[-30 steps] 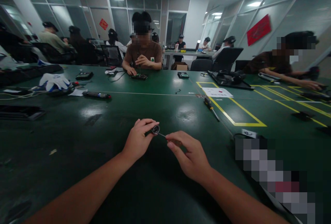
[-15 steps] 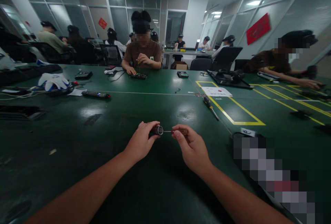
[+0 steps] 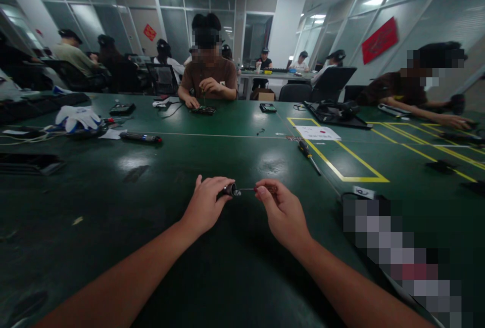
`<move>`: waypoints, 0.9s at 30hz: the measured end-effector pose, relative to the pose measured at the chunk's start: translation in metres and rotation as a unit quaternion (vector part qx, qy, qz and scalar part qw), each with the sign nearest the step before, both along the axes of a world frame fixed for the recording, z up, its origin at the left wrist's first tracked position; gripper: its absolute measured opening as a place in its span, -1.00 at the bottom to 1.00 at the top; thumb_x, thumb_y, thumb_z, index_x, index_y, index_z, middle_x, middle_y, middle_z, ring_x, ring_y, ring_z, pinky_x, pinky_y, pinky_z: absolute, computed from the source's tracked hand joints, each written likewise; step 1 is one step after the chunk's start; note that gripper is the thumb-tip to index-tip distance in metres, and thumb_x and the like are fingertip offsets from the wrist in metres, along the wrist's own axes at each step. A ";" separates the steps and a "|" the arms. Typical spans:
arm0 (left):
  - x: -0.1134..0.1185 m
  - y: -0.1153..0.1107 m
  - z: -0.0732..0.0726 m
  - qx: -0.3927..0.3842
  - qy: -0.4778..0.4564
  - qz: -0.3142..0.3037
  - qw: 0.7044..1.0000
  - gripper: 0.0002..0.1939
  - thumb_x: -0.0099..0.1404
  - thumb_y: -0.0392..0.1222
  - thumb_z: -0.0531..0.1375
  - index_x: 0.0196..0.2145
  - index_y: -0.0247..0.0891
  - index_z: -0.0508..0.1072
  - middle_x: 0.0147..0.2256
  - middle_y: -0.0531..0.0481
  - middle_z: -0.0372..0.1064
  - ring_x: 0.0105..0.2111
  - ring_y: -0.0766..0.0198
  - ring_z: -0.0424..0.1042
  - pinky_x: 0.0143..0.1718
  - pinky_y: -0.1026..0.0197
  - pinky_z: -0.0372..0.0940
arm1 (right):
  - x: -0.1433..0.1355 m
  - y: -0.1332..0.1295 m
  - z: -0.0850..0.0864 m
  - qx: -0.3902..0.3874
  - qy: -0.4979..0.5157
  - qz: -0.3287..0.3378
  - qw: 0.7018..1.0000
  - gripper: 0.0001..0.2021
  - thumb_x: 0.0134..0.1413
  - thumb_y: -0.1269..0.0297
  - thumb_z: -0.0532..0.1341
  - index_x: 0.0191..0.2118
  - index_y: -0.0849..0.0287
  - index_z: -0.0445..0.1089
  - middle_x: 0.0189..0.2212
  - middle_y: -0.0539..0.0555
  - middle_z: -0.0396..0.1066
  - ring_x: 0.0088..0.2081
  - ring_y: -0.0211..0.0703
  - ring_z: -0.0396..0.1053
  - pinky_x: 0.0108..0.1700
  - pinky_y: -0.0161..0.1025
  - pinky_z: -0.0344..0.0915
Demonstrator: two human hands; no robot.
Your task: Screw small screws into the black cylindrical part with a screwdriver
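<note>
Unlike half a second ago, a small silvery piece (image 3: 237, 193) is now protruding, it seems, from the mouth of the dark, metal-rimmed cylinder (image 3: 228, 189), which the left hand (image 3: 206, 204) is gripping above the green desk (image 3: 182, 158). The cylinder is lying sideways, its mouth facing right. The right hand (image 3: 283, 212) is gripping a reddish-brown-handled screwdriver (image 3: 248, 189), its thin shaft running nearly level and pointing left.

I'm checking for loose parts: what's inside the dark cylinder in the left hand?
A small silvery piece shows at the mouth of the dark cylinder. Anything deeper is hidden by its wall and the left hand.
</note>
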State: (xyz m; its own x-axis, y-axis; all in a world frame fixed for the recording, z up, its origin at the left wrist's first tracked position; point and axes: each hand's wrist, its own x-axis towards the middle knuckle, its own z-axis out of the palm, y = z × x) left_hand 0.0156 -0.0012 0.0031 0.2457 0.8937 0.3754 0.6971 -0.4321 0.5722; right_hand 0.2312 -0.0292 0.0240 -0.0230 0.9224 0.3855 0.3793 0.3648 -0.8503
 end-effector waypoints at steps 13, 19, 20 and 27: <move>-0.001 0.001 0.001 -0.028 0.010 0.027 0.999 -0.58 0.34 -0.33 0.27 0.13 -0.07 0.46 0.12 -0.06 0.48 0.17 -0.04 0.40 0.36 -0.51 -0.24 | -0.001 0.003 0.005 0.004 0.089 -0.009 0.996 -0.77 0.40 0.09 0.12 -0.05 0.07 0.42 -0.47 -0.04 0.44 -0.38 -0.14 0.45 -0.25 -0.18 0.36; 0.002 -0.004 0.006 -0.089 0.048 -0.035 0.994 -0.56 0.34 -0.38 0.22 0.14 -0.14 0.46 0.09 -0.07 0.42 0.08 0.07 0.42 0.23 -0.10 0.26 | 0.000 0.008 -0.001 -0.015 0.116 -0.019 0.993 -0.77 0.32 0.15 0.18 0.02 0.05 0.39 -0.36 0.00 0.50 -0.29 -0.10 0.49 -0.16 -0.11 0.40; 0.003 -0.005 0.008 -0.094 0.056 -0.052 0.993 -0.59 0.34 -0.39 0.20 0.11 -0.17 0.47 0.10 -0.08 0.40 0.05 0.09 0.43 0.16 -0.02 0.33 | 0.000 0.009 -0.002 -0.021 0.124 -0.019 0.992 -0.77 0.30 0.15 0.20 0.01 0.04 0.39 -0.34 0.01 0.51 -0.27 -0.09 0.50 -0.14 -0.10 0.41; 0.017 -0.016 0.028 -0.083 0.202 -0.142 0.965 -0.54 0.37 -0.42 0.02 0.20 -0.34 0.34 0.11 -0.23 0.40 0.09 0.03 0.39 0.17 -0.02 0.30 | 0.000 0.008 0.003 -0.020 0.150 -0.026 0.988 -0.74 0.21 0.17 0.26 -0.01 0.06 0.41 -0.31 0.04 0.52 -0.25 -0.06 0.51 -0.15 -0.09 0.42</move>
State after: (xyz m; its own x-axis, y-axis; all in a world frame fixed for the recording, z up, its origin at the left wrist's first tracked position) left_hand 0.0323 -0.0177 0.0312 0.5865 0.8080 0.0558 0.7444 -0.5649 0.3559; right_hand 0.2310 -0.0207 0.0275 0.1348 0.9338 0.3313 0.1247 0.3157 -0.9406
